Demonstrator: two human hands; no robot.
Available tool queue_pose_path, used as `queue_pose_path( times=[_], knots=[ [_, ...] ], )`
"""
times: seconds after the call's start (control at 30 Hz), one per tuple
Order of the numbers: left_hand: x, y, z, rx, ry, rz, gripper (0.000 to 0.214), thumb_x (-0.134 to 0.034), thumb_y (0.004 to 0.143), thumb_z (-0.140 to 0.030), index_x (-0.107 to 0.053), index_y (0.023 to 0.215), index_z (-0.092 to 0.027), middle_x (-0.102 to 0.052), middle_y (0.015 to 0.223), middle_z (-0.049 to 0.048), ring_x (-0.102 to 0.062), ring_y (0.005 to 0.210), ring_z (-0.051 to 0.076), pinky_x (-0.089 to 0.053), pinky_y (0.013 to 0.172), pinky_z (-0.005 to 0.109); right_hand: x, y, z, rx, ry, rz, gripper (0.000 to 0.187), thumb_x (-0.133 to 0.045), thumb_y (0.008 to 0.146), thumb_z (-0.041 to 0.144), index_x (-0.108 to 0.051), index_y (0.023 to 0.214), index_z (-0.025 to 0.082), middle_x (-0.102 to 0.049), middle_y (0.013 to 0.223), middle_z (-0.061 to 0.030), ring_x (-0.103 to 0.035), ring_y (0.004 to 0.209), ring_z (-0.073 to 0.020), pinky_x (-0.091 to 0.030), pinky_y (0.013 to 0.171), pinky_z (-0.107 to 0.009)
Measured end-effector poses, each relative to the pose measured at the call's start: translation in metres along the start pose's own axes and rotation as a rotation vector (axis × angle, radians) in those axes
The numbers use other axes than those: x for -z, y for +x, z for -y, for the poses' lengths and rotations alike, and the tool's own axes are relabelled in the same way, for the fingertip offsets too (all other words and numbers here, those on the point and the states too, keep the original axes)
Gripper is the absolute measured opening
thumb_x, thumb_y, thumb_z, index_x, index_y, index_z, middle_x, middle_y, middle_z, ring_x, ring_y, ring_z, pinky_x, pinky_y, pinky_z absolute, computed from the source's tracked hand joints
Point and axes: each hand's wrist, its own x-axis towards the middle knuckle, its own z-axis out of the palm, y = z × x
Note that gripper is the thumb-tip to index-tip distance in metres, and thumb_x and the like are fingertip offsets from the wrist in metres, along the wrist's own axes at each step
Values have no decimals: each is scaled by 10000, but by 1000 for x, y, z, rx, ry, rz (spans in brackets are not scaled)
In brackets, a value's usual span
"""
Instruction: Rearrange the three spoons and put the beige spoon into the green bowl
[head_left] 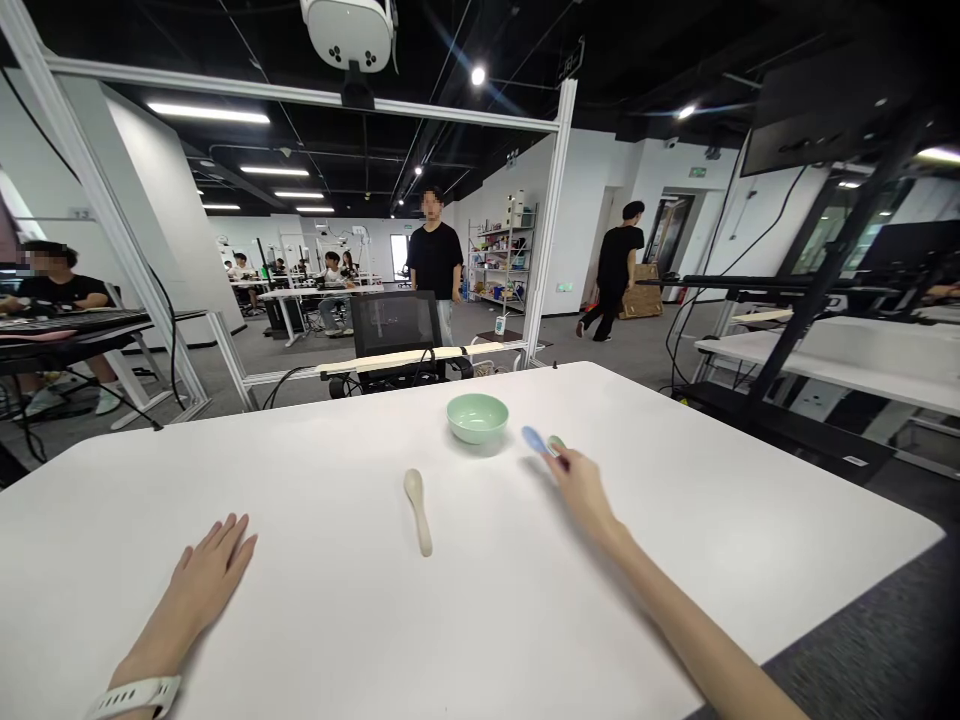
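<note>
Right of centre in the frame, the right hand (589,492) grasps a blue spoon (533,438) between thumb and fingers, its rounded head pointing to the upper left and slightly blurred. Just beside it, a green spoon (556,443) shows behind the fingertips; whether the hand grips that one too, I cannot tell. Near the blue spoon, towards the upper middle, a pale green bowl (478,427) stands upright on the white bench (315,630). Around the centre, lower than the bowl, a beige spoon (417,505) lies with its head towards the top and its handle towards the bottom. At lower left, the left hand (206,577) rests released, palm down with fingers extended, well apart from the spoons, a white wristband (139,697) below it
</note>
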Motion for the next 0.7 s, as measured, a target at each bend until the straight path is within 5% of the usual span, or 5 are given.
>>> queue_pose_path(
  times=[0.17, 0.5, 0.7],
  knots=[
    [-1, 2, 2, -19, -4, -29, 742, -222, 978, -479, -482, 1548, -81, -415, 1673, 170, -346, 1577, 331, -292, 1276, 585, -34, -27, 35, 62, -142, 199, 507, -396, 1058, 521, -674, 809, 179, -735, 895, -152, -673, 834, -260, -459, 745, -327],
    [-4, 3, 0, -9, -8, -54, 718, -235, 978, -452, -503, 1533, -83, -444, 1655, 186, -368, 1564, 343, -310, 1263, 605, -43, -30, 40, 9, -123, 226, 239, -514, 1018, 352, -655, 956, 168, -725, 996, -131, -682, 808, -231, -460, 708, -308],
    [1, 0, -3, -11, 15, -4, 764, -166, 985, -457, -444, 1562, -41, -382, 1690, 190, -304, 1593, 347, -265, 1279, 603, -36, -20, 39, -18, -129, 113, 414, -483, 1033, 443, -671, 1165, 99, -693, 1041, -152, -677, 854, -245, -485, 783, -331]
  ],
)
